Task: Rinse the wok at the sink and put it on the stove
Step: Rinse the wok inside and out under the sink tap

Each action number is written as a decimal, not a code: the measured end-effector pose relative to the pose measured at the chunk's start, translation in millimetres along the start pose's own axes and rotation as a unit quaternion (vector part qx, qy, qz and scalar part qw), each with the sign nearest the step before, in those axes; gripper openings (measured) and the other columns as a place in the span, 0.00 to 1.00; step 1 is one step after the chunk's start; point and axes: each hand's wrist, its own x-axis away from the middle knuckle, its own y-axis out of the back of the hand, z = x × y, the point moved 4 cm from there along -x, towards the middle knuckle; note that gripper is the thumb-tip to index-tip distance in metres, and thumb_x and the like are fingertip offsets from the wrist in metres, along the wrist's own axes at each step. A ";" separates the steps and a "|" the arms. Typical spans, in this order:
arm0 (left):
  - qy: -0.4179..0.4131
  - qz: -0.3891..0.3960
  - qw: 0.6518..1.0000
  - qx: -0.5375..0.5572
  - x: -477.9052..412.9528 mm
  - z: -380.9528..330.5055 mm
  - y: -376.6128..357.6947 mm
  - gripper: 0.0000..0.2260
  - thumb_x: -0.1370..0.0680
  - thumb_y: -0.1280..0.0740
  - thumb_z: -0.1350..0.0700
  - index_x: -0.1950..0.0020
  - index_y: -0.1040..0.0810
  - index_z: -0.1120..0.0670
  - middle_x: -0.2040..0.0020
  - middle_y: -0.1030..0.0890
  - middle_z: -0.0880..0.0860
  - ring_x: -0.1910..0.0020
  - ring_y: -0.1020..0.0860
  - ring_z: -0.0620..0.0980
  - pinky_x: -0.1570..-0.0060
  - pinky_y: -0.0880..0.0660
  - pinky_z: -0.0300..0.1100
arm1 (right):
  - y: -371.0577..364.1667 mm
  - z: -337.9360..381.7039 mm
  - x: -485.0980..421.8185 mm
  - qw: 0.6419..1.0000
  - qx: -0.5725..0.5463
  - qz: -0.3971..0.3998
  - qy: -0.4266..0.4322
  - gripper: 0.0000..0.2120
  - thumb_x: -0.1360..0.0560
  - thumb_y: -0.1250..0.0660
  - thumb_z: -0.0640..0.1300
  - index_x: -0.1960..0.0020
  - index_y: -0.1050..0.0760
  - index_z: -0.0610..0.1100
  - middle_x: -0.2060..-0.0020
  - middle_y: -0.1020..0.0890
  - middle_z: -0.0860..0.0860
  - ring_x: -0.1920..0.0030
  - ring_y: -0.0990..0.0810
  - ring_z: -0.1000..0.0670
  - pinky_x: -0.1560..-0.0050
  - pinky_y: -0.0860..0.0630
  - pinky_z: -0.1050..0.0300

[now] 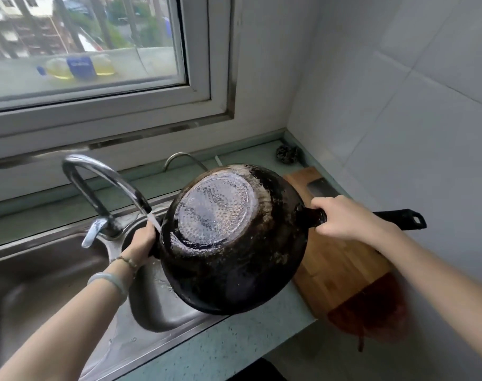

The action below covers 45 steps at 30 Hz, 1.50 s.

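The wok (231, 240) is turned bottom up and tilted over the sink (157, 312), under the tap (102, 185) stream. The right hand (341, 218) is closed around the long handle close to the bowl; the left hand (143, 243) grips the opposite rim. It looks heavy, stiff and wet, so probably slippery. Holding both ends seems safest.

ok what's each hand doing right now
Left hand: closed on the wok at its rim.
Right hand: closed on the wok's long handle.
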 end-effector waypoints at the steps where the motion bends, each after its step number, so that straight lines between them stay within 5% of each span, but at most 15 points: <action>1: -0.013 -0.028 0.999 -0.018 18.0 -7.7 4.0 0.28 0.23 0.46 0.34 0.61 0.22 0.58 0.59 0.19 0.61 0.62 0.21 0.57 0.63 0.24 0.49 | -6.6 -1.6 -7.9 1.000 -0.008 0.004 0.004 0.04 0.34 0.37 0.40 0.61 0.30 0.45 0.71 0.26 0.48 0.69 0.26 0.45 0.71 0.38 0.55; 3: -0.025 -0.065 0.997 -0.040 35.4 -11.0 16.1 0.26 0.20 0.47 0.39 0.60 0.22 0.58 0.60 0.21 0.62 0.62 0.22 0.57 0.58 0.26 0.50 | -21.8 -2.9 -26.2 0.999 -0.025 0.017 0.014 0.03 0.34 0.37 0.39 0.61 0.30 0.43 0.70 0.26 0.47 0.68 0.26 0.45 0.70 0.38 0.54; 6: -0.014 -0.120 0.991 -0.064 44.4 -7.4 41.9 0.26 0.18 0.49 0.44 0.37 0.25 0.64 0.46 0.21 0.68 0.49 0.21 0.63 0.47 0.27 0.47 | -48.7 2.9 -54.9 0.997 -0.043 0.038 0.045 0.04 0.34 0.38 0.38 0.65 0.33 0.44 0.71 0.26 0.47 0.67 0.24 0.45 0.71 0.38 0.53; 8: 0.005 -0.135 0.989 -0.065 59.6 -3.8 57.5 0.32 0.20 0.50 0.38 0.42 0.23 0.65 0.48 0.20 0.68 0.55 0.21 0.60 0.51 0.25 0.49 | -66.0 10.0 -72.1 0.995 -0.056 0.057 0.059 0.11 0.33 0.39 0.37 0.68 0.36 0.51 0.70 0.25 0.48 0.66 0.24 0.46 0.70 0.34 0.52; 11: 0.010 -0.151 0.987 -0.062 80.5 14.5 81.0 0.35 0.24 0.49 0.31 0.65 0.24 0.62 0.68 0.22 0.61 0.68 0.22 0.58 0.57 0.20 0.56 | -85.7 29.8 -96.7 0.990 -0.052 0.080 0.102 0.15 0.32 0.39 0.38 0.68 0.37 0.56 0.68 0.24 0.51 0.62 0.22 0.45 0.64 0.27 0.50; 13: 0.031 -0.169 0.984 -0.054 100.7 27.8 93.6 0.36 0.24 0.49 0.31 0.69 0.25 0.62 0.75 0.23 0.58 0.73 0.21 0.59 0.65 0.20 0.49 | -92.4 47.9 -111.3 0.986 -0.035 0.090 0.135 0.16 0.33 0.39 0.37 0.67 0.37 0.57 0.65 0.23 0.50 0.60 0.22 0.45 0.61 0.25 0.48; 16: 0.068 -0.207 0.975 -0.031 122.9 48.6 110.5 0.34 0.22 0.48 0.34 0.64 0.23 0.64 0.75 0.24 0.58 0.79 0.24 0.53 0.77 0.27 0.38 | -98.8 77.1 -129.7 0.979 -0.018 0.110 0.172 0.15 0.33 0.39 0.36 0.66 0.37 0.56 0.64 0.23 0.50 0.59 0.22 0.45 0.62 0.25 0.50; 20: 0.092 -0.238 0.967 0.019 135.9 93.7 144.6 0.42 0.31 0.46 0.25 0.62 0.19 0.65 0.70 0.19 0.61 0.70 0.20 0.60 0.58 0.19 0.57 | -112.1 114.7 -149.7 0.968 -0.013 0.127 0.215 0.13 0.32 0.42 0.34 0.54 0.28 0.49 0.58 0.21 0.49 0.54 0.22 0.47 0.57 0.25 0.52; 22: 0.111 -0.273 0.956 0.018 140.5 116.3 163.3 0.42 0.37 0.46 0.21 0.63 0.18 0.61 0.66 0.17 0.62 0.64 0.18 0.63 0.56 0.20 0.61 | -122.6 132.5 -159.6 0.963 -0.010 0.128 0.238 0.15 0.33 0.42 0.35 0.50 0.26 0.47 0.54 0.19 0.47 0.50 0.21 0.45 0.53 0.23 0.49; 26: 0.107 -0.323 0.940 0.008 184.2 94.5 176.2 0.34 0.30 0.45 0.27 0.69 0.22 0.58 0.69 0.20 0.58 0.63 0.17 0.62 0.55 0.20 0.58 | -138.5 163.4 -173.9 0.947 0.014 0.132 0.292 0.17 0.35 0.40 0.36 0.48 0.25 0.44 0.49 0.18 0.44 0.45 0.22 0.42 0.49 0.24 0.48; 31: 0.114 -0.369 0.922 -0.014 219.2 73.7 188.8 0.31 0.22 0.47 0.34 0.65 0.26 0.60 0.67 0.22 0.58 0.73 0.20 0.56 0.61 0.24 0.45 | -146.0 198.4 -181.6 0.932 0.018 0.135 0.336 0.19 0.35 0.41 0.36 0.46 0.25 0.46 0.48 0.18 0.44 0.45 0.22 0.42 0.51 0.24 0.50; 35: 0.136 -0.400 0.905 -0.042 233.9 73.8 208.1 0.35 0.22 0.49 0.33 0.60 0.21 0.64 0.70 0.19 0.58 0.72 0.22 0.53 0.69 0.32 0.42 | -155.6 221.8 -186.4 0.922 0.029 0.134 0.362 0.22 0.33 0.39 0.36 0.39 0.26 0.45 0.45 0.18 0.43 0.43 0.22 0.42 0.50 0.27 0.53; 38: 0.131 -0.411 0.901 -0.045 241.3 68.9 221.0 0.37 0.24 0.48 0.32 0.57 0.19 0.65 0.70 0.18 0.59 0.71 0.19 0.55 0.65 0.28 0.43 | -160.1 237.4 -190.2 0.917 0.026 0.136 0.374 0.24 0.32 0.37 0.35 0.36 0.27 0.45 0.44 0.19 0.43 0.42 0.22 0.42 0.49 0.28 0.54; 43: 0.117 -0.431 0.893 -0.054 248.1 52.6 233.2 0.34 0.24 0.47 0.32 0.61 0.22 0.63 0.68 0.18 0.61 0.67 0.17 0.57 0.59 0.23 0.46 | -166.9 254.0 -194.9 0.914 -0.011 0.142 0.379 0.18 0.32 0.37 0.35 0.43 0.24 0.41 0.47 0.18 0.42 0.44 0.21 0.41 0.52 0.29 0.53; 45: 0.120 -0.431 0.892 -0.071 250.6 45.8 234.4 0.34 0.22 0.47 0.35 0.61 0.22 0.65 0.70 0.20 0.59 0.69 0.20 0.55 0.65 0.28 0.43 | -171.0 257.3 -195.6 0.913 -0.035 0.143 0.379 0.13 0.32 0.36 0.36 0.48 0.23 0.41 0.49 0.18 0.43 0.46 0.21 0.43 0.54 0.29 0.53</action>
